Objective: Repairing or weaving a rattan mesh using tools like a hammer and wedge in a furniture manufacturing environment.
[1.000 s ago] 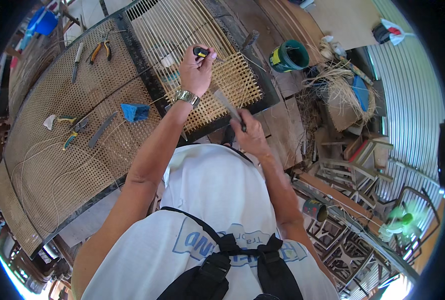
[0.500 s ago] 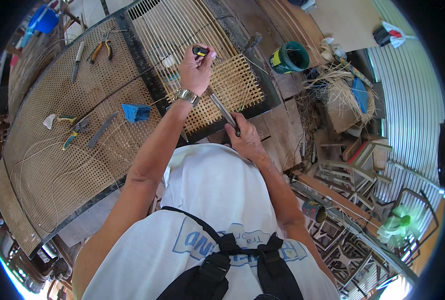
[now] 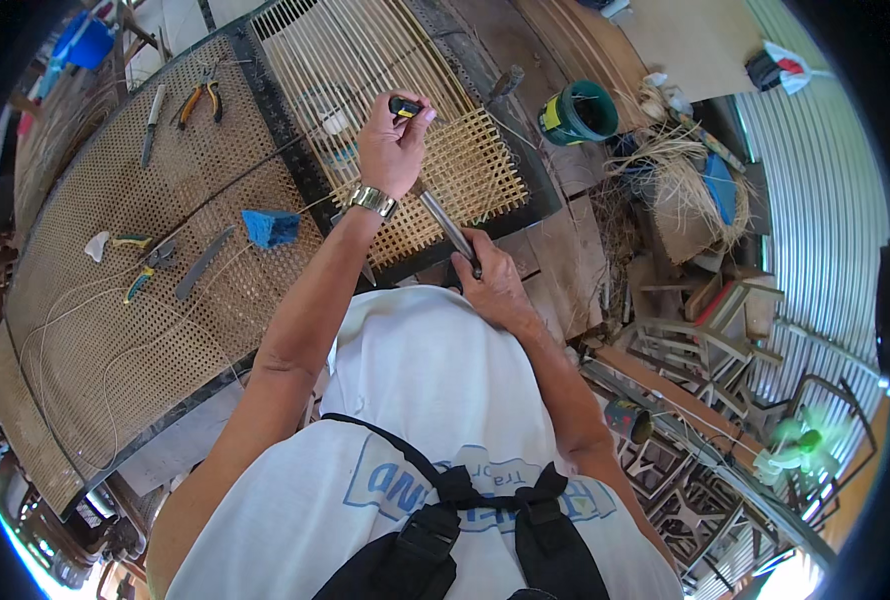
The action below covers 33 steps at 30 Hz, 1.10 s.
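My left hand (image 3: 391, 155), with a metal watch at its wrist, is closed around a black-and-yellow tool handle (image 3: 405, 106); the rest of that tool is hidden. Below it is a cane panel (image 3: 455, 170), tightly woven at the near end and with bare parallel strands (image 3: 335, 50) farther off, set in a dark frame (image 3: 540, 208). By the panel's near edge, my right hand (image 3: 495, 280) grips the dark end of a tool with a metal shaft (image 3: 445, 222). The shaft slants up toward my left wrist, which hides its far end.
Left on a large cane-mesh panel (image 3: 75, 290) lie a blue block (image 3: 271, 228), a curved blade (image 3: 203, 264), yellow-and-teal pliers (image 3: 148, 270), orange-handled pliers (image 3: 201, 102) and a knife (image 3: 152, 125). A green bucket (image 3: 577, 113), loose cane strips (image 3: 685, 160) and stacked wooden frames (image 3: 705, 330) stand to the right.
The black-and-yellow handle has tilted slightly in my left hand, which has shifted very little. My right hand keeps its grip in nearly the same place.
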Each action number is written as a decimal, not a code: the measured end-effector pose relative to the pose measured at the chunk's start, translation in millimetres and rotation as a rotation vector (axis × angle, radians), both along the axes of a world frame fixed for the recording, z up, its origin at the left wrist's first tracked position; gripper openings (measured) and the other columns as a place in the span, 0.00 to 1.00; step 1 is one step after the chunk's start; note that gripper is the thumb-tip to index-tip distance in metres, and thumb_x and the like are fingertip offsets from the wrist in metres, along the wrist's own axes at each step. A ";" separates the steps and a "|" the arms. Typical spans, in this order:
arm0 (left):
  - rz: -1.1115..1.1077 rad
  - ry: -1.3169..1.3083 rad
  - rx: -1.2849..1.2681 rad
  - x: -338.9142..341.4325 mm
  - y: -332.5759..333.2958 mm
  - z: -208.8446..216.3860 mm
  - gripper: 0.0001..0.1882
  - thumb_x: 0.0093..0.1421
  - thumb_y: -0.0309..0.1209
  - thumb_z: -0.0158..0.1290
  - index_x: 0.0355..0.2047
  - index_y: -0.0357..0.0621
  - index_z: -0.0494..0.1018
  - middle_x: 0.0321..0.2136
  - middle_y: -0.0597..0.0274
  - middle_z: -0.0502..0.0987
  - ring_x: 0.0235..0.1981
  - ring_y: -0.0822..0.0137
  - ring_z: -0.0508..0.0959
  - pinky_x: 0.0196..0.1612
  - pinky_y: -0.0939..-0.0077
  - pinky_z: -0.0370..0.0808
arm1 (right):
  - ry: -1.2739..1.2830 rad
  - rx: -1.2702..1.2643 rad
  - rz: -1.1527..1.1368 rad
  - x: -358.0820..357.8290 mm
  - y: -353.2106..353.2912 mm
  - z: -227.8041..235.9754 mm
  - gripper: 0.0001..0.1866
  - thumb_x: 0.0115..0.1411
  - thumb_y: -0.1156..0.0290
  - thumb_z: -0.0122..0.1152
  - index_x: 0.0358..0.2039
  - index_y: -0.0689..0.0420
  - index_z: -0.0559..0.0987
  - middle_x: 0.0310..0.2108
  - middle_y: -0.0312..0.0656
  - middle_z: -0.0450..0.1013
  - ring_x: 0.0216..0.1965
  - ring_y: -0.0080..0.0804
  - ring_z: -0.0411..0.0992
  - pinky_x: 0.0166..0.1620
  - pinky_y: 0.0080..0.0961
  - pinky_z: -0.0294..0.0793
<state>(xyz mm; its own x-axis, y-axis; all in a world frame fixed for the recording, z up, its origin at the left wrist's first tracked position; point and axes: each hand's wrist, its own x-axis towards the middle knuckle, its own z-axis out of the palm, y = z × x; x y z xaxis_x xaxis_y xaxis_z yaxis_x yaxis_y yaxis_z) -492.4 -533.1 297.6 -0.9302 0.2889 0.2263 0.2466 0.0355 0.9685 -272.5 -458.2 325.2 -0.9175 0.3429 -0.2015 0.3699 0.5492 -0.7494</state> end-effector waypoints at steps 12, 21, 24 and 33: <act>-0.014 0.011 0.024 4.4 9.4 -18.0 0.10 0.65 0.28 0.63 0.43 0.45 0.74 0.35 0.65 0.85 0.36 0.74 0.86 0.34 0.79 0.81 | 0.054 0.022 0.076 -2.5 12.9 -6.4 0.19 0.66 0.71 0.59 0.55 0.63 0.72 0.39 0.65 0.78 0.42 0.67 0.77 0.44 0.53 0.76; -0.024 -0.023 0.172 7.5 0.5 -16.4 0.11 0.64 0.26 0.63 0.44 0.43 0.73 0.37 0.64 0.85 0.37 0.75 0.84 0.39 0.78 0.81 | 0.136 -0.028 -0.140 3.8 5.5 -14.0 0.19 0.68 0.69 0.59 0.56 0.63 0.72 0.40 0.63 0.78 0.43 0.64 0.78 0.46 0.48 0.78; -0.031 -0.003 0.069 9.2 4.3 -14.9 0.12 0.64 0.26 0.64 0.44 0.43 0.73 0.37 0.65 0.85 0.37 0.76 0.84 0.38 0.78 0.81 | 0.107 -0.018 -0.048 5.7 6.0 -10.2 0.19 0.68 0.69 0.60 0.56 0.63 0.72 0.40 0.62 0.78 0.43 0.63 0.79 0.46 0.47 0.78; -0.053 -0.032 0.106 16.1 -9.1 7.8 0.10 0.67 0.26 0.61 0.45 0.43 0.72 0.38 0.63 0.85 0.38 0.75 0.84 0.40 0.77 0.81 | 0.139 -0.045 -0.127 9.9 14.7 -2.9 0.19 0.67 0.69 0.59 0.56 0.62 0.72 0.41 0.62 0.78 0.43 0.61 0.79 0.45 0.45 0.78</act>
<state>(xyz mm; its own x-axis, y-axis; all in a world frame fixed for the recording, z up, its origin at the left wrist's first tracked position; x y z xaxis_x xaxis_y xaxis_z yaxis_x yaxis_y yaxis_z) -476.3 -542.2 305.3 -0.9215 0.3141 0.2283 0.2141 -0.0795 0.9736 -262.6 -443.5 322.3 -0.8873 0.4515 -0.0936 0.3256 0.4697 -0.8206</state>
